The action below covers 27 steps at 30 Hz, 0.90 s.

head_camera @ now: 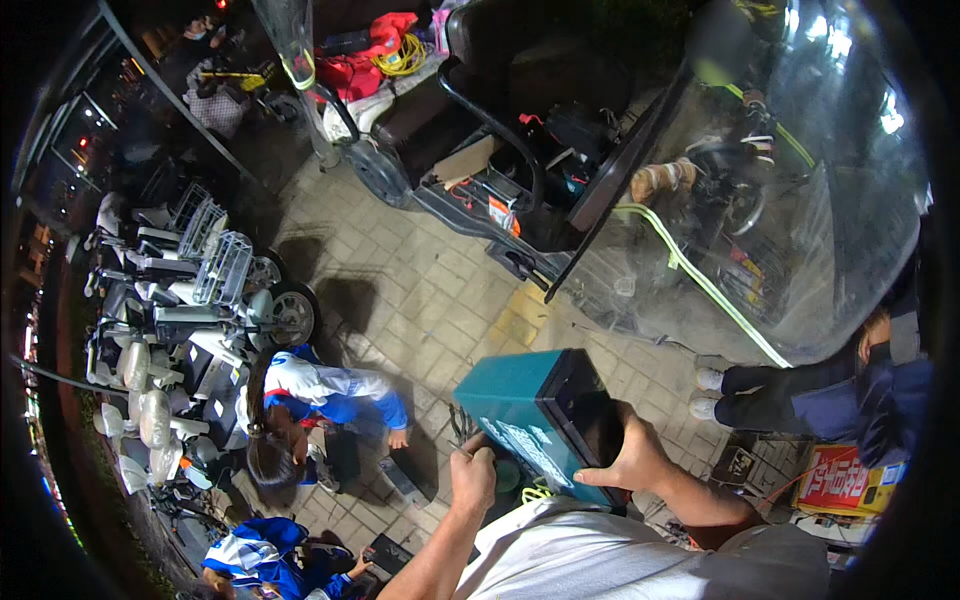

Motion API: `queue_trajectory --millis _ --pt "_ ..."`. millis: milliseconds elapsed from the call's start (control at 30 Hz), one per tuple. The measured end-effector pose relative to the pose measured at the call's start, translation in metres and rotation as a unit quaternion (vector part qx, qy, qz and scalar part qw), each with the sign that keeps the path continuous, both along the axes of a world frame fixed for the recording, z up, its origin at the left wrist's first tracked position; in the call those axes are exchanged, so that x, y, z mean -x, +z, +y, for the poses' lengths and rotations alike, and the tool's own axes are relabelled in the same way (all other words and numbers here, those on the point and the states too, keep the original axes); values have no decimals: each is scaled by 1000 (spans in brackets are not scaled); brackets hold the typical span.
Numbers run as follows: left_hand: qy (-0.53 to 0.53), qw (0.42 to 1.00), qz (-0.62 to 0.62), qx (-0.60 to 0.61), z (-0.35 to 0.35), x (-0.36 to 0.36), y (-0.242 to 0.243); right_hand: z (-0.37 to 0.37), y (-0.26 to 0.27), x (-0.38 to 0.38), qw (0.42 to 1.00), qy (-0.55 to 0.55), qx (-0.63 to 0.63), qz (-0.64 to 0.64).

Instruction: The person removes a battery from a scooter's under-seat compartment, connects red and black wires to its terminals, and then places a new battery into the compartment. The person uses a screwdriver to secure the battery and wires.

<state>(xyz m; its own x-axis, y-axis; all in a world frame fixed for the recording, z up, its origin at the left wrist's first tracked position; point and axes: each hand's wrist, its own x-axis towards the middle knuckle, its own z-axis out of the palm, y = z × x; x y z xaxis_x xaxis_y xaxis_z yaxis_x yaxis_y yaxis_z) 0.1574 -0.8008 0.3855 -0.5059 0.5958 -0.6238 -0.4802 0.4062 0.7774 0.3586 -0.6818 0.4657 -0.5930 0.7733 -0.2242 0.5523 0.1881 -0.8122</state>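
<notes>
A large box-shaped teal and black battery pack (517, 382), with white writing on its side, is held in front of my shirt. My right hand (626, 454) grips its black end, with the thumb on the teal side. My left hand (472, 472) is closed on the handle of a thin tool, perhaps pliers or cutters (461, 427), at the left of the pack. Dark leads or tool jaws spread just above that hand; which they are cannot be told. A yellow-green cord (536, 491) shows between the pack and my shirt.
An electric three-wheeler (480, 210) with a clear plastic rain cover (675, 255) stands ahead. Parked electric bikes (180, 315) line the left. Two people in blue and white jackets (330, 386) crouch at lower left. A person in dark trousers (780, 397) stands at right, near a red sign (832, 476).
</notes>
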Motion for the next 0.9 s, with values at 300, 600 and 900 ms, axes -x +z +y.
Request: queue_trajectory --millis 300,600,900 --pt "-221 948 181 -138 298 157 109 189 80 128 957 -229 5 180" --pt "-360 852 264 -272 570 200 175 358 118 196 891 -233 -378 -98" --pt "-466 865 46 -179 734 144 97 456 80 207 825 -537 -174 -15"
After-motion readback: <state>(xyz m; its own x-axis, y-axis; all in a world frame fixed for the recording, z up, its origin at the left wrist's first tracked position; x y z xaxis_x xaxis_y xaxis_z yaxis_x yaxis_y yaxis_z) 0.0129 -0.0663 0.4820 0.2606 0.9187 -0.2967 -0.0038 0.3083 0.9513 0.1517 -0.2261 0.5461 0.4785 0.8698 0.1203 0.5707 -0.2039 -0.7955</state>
